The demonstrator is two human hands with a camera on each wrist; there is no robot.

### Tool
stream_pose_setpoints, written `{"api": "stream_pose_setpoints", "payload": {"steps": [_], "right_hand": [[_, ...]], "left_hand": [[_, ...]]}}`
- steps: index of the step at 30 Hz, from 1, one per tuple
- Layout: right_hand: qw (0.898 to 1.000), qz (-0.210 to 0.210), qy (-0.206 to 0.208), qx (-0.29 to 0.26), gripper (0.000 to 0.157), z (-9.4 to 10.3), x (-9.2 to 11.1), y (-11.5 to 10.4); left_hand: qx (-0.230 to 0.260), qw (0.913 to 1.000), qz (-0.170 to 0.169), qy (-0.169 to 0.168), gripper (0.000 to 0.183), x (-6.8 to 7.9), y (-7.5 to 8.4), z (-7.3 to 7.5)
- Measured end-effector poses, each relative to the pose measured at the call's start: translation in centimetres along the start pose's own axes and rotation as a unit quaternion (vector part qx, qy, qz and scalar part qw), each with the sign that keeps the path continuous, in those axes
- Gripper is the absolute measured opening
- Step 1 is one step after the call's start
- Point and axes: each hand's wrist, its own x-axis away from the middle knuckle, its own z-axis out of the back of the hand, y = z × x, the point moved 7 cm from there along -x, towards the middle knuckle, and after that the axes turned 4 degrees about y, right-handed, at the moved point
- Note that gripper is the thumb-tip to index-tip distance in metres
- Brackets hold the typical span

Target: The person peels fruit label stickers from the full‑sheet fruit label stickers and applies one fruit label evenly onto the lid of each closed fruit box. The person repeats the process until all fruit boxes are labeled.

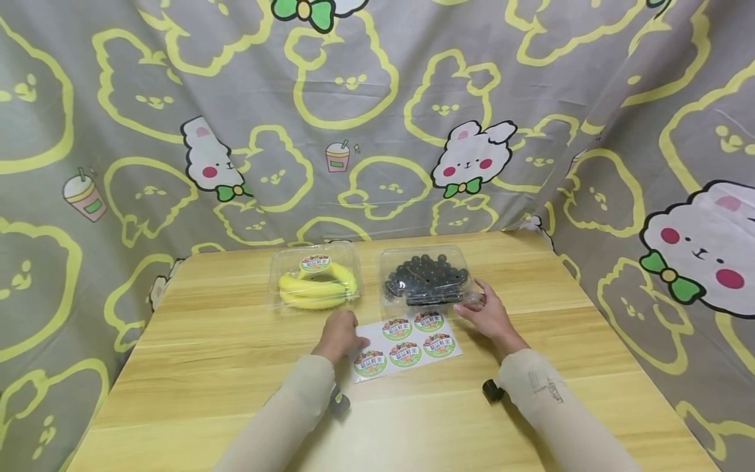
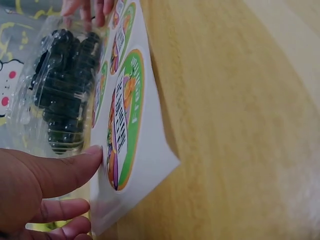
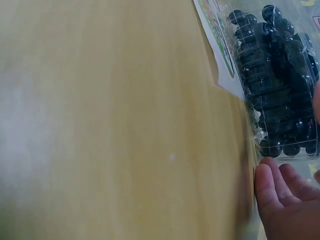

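Note:
A sheet of round fruit stickers (image 1: pixel 405 354) lies on the table before two clear plastic boxes. At its left edge is my left hand (image 1: pixel 340 336), thumb over the edge and fingers beside or under it; the left wrist view shows the thumb tip (image 2: pixel 92 159) against the white paper. My right hand (image 1: pixel 488 314) holds the right front corner of the box of dark grapes (image 1: pixel 427 278). In the right wrist view its fingers (image 3: pixel 282 187) touch the end of that box, and the thumb is mostly cut off. No sticker shows on the grape box's lid.
Left of the grapes stands a clear box of bananas (image 1: pixel 315 288), with a round sticker (image 1: pixel 316 263) on its lid. Small dark devices sit by both wrists. A patterned curtain (image 1: pixel 366 131) hangs behind and beside the wooden table (image 1: pixel 194 347).

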Motion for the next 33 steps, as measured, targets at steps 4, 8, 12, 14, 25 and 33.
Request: {"api": "stream_pose_setpoints", "payload": {"steps": [4, 8, 12, 14, 25, 33], "right_hand": [[1.000, 0.014, -0.007, -0.007, 0.095, 0.2, 0.1, -0.1], [1.000, 0.024, -0.002, -0.006, 0.088, 0.4, 0.3, -0.3], [0.999, 0.030, 0.009, 0.008, 0.082, 0.6, 0.3, -0.6], [0.999, 0.034, 0.014, 0.020, 0.079, 0.6, 0.2, -0.7], [0.998, 0.044, 0.024, 0.049, 0.076, 0.8, 0.2, -1.1], [0.997, 0.054, 0.029, 0.050, 0.077, 0.8, 0.2, -1.2]], "left_hand": [[0.001, 1.0000, 0.000, 0.002, 0.039, 0.0, 0.0, -0.2], [-0.001, 1.0000, -0.005, 0.007, 0.036, 0.1, 0.0, -0.2], [0.000, 1.0000, -0.005, 0.007, 0.035, 0.0, 0.1, -0.3], [0.000, 1.0000, -0.005, 0.006, 0.035, 0.0, 0.1, -0.3], [-0.003, 0.9999, -0.012, -0.003, 0.034, 0.3, 0.2, 0.1], [-0.001, 0.9999, -0.013, -0.008, 0.034, 0.5, 0.2, 0.0]]}}
